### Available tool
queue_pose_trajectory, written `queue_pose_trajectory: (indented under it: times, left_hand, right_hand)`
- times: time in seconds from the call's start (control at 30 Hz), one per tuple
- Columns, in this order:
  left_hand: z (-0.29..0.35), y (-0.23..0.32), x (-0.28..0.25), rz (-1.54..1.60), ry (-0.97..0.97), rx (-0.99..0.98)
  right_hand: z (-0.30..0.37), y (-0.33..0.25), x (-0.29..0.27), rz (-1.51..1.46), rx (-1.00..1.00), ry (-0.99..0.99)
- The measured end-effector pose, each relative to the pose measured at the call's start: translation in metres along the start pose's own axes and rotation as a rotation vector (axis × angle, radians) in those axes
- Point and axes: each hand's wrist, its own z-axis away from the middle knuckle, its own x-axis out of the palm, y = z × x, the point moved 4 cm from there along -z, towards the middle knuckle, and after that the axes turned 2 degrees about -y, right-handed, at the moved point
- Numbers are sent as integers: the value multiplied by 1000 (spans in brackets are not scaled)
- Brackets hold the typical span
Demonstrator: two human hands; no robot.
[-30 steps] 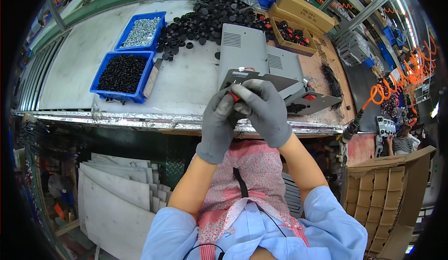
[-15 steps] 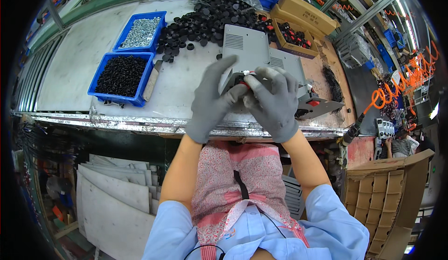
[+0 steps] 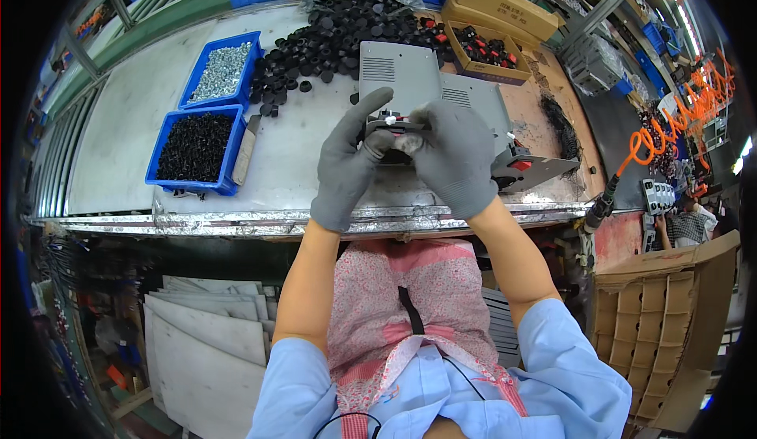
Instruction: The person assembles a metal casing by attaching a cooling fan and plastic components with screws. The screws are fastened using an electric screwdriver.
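Both my hands wear grey gloves and meet over the workbench. My left hand (image 3: pixel 347 163) and my right hand (image 3: pixel 455 158) grip a small dark part (image 3: pixel 392 128) with a red and white detail between the fingertips. It is held above a grey metal panel (image 3: pixel 398 72) lying flat on the bench. A second grey panel (image 3: pixel 485 100) lies just to the right of the first. Near my right wrist a grey bracket with a red switch (image 3: pixel 524 169) rests on the bench.
Two blue bins stand at the left, one with black pieces (image 3: pixel 193 146), one with silvery screws (image 3: pixel 221 68). A heap of black round caps (image 3: pixel 331 33) lies behind. Cardboard boxes (image 3: pixel 493 13) sit at back right. Folded cartons (image 3: pixel 670 321) stand at right, grey sheets (image 3: pixel 201 336) below the bench.
My hands have lifted away from the bench edge toward the panel, and the small part now sits higher between the fingertips. My left fingers have spread out.
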Motion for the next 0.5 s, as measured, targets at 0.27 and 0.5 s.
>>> queue_pose_trajectory:
  times: [0.27,0.5]
  left_hand:
    - [4,-7,-6,-108,67,76]
    - [27,24,-5,-566,-55,-69]
  right_hand:
    - [11,1,4,1,-127,109]
    - [53,9,-66,151,-223,180]
